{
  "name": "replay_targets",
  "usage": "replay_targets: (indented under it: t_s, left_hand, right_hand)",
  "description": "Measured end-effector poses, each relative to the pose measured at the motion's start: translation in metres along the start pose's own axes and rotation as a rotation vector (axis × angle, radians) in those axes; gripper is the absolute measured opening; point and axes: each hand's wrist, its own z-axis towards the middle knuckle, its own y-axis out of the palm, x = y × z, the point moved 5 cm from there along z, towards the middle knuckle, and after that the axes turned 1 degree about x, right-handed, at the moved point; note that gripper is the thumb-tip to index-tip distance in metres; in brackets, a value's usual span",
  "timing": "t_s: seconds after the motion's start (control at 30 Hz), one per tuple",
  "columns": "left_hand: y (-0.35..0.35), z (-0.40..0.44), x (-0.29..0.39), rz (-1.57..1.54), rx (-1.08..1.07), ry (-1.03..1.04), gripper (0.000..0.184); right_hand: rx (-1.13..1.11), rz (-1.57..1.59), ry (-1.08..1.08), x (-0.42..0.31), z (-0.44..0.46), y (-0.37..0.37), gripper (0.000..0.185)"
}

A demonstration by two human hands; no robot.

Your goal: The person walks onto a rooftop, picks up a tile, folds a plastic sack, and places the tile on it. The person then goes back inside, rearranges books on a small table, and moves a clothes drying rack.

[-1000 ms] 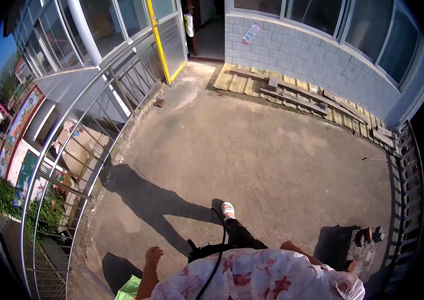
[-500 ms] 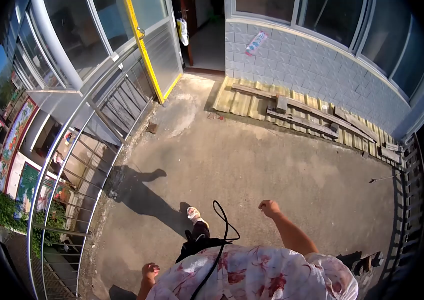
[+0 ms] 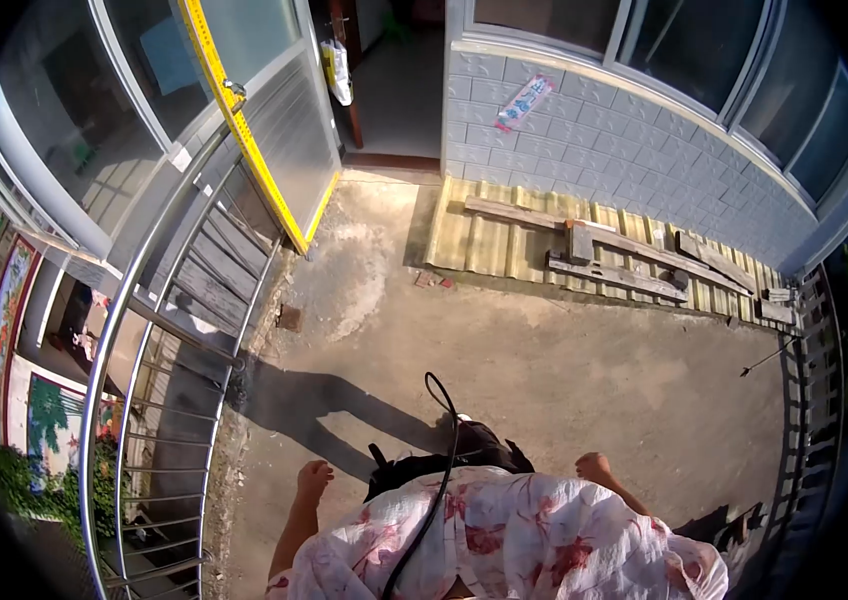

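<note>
My left hand (image 3: 315, 479) hangs at my left side, over the concrete ground, with its fingers curled; whether anything is inside them is too small to see. On the other side my right hand (image 3: 594, 467) is held low beside my body, its fingers also curled and too small to make out. Neither hand touches any object that shows. A black cable (image 3: 451, 432) loops out in front of my white shirt (image 3: 514, 520) with red patterns, between the two hands.
A metal railing (image 3: 104, 400) curves along the left. Ahead, an open door with a yellow edge (image 3: 259, 165) stands beside a doorway (image 3: 394, 100). Wooden planks (image 3: 624, 277) lie on yellow corrugated sheets (image 3: 489, 243) under the tiled wall. A balustrade (image 3: 819, 400) runs along the right.
The doorway, railing and planks appear nearer. My right hand swung forward, then came back toward my side. My left hand now shows higher in view. The green item at the lower left has gone from view.
</note>
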Motion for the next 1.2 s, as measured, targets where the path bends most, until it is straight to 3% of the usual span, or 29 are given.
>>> replay_targets:
  t_s: [0.07, 0.1, 0.2, 0.23, 0.3, 0.37, 0.4, 0.43, 0.53, 0.63, 0.73, 0.83, 0.87, 0.9, 0.93, 1.0, 1.03, 1.13, 1.2]
  left_hand:
    - [0.002, 0.047, 0.051, 0.037, 0.019, 0.103, 0.024]
    - [0.003, 0.065, 0.069, 0.029, 0.043, 0.123, 0.024]
    - [0.001, 0.110, 0.085, -0.010, 0.102, 0.032, 0.025]
    - [-0.001, 0.113, 0.085, 0.005, 0.118, 0.013, 0.025]
    - [-0.008, 0.133, 0.071, 0.066, 0.141, 0.008, 0.026]
    - [-0.026, 0.172, 0.026, 0.415, 0.164, 0.167, 0.026]
    - [-0.031, 0.177, 0.029, 0.551, 0.183, 0.209, 0.026]
    - [-0.029, 0.181, 0.036, 0.542, 0.180, 0.204, 0.026]
    - [-0.039, 0.217, 0.052, 0.627, 0.173, -0.116, 0.027]
    - [-0.034, 0.293, 0.087, 0.545, 0.129, -0.191, 0.026]
    - [-0.028, 0.392, 0.137, 0.449, 0.063, -0.110, 0.025]
    - [-0.021, 0.495, 0.206, 0.155, -0.061, 0.037, 0.024]
    - [-0.018, 0.530, 0.232, -0.048, -0.121, 0.054, 0.024]
    - [-0.015, 0.553, 0.272, -0.143, -0.046, -0.007, 0.022]
    - [-0.008, 0.566, 0.336, -0.242, 0.036, -0.060, 0.020]
    - [-0.002, 0.584, 0.487, 0.200, -0.066, 0.110, 0.018]
    - [0.002, 0.611, 0.512, 0.220, -0.073, 0.115, 0.018]
    - [0.023, 0.704, 0.579, 0.110, -0.063, 0.269, 0.018]
    - [0.043, 0.751, 0.625, 0.112, -0.074, 0.324, 0.018]
  right_hand:
    - [0.158, -0.297, 0.052, -0.092, -0.018, -0.011, 0.018]
    - [0.154, -0.298, 0.050, -0.108, 0.007, -0.013, 0.018]
    - [-0.337, -1.346, -0.418, -0.159, 0.104, 0.024, 0.018]
    - [-0.396, -1.394, -0.484, -0.164, 0.158, 0.029, 0.020]
    - [-0.130, -1.051, -0.601, -0.220, 0.234, 0.021, 0.019]
    - [-0.085, -0.704, -0.444, -0.340, 0.263, -0.001, 0.019]
    - [0.066, -0.528, -0.523, -0.398, 0.277, -0.011, 0.019]
    - [0.103, -0.530, -0.501, -0.455, 0.285, -0.020, 0.019]
    - [0.102, -0.388, -0.634, -0.612, 0.294, -0.036, 0.021]
    - [0.143, -0.385, -0.609, -0.708, 0.322, -0.039, 0.020]
    - [0.193, -0.303, -0.652, -0.737, 0.367, -0.034, 0.021]
    - [0.131, -0.472, -0.421, -0.716, 0.389, -0.031, 0.019]
    - [0.167, -0.749, -0.664, -0.710, 0.401, -0.027, 0.016]
    - [0.195, -1.027, -0.904, -0.695, 0.412, -0.023, 0.012]
    - [0.211, -0.945, -0.796, -0.692, 0.416, -0.033, 0.011]
    - [0.301, -0.713, -0.488, -0.672, 0.444, -0.049, 0.009]
    - [0.366, -0.563, -0.282, -0.660, 0.458, -0.057, 0.008]
    - [0.329, -0.523, -0.220, -0.660, 0.507, -0.068, 0.009]
    - [0.370, -0.540, -0.313, -0.670, 0.565, -0.070, 0.010]
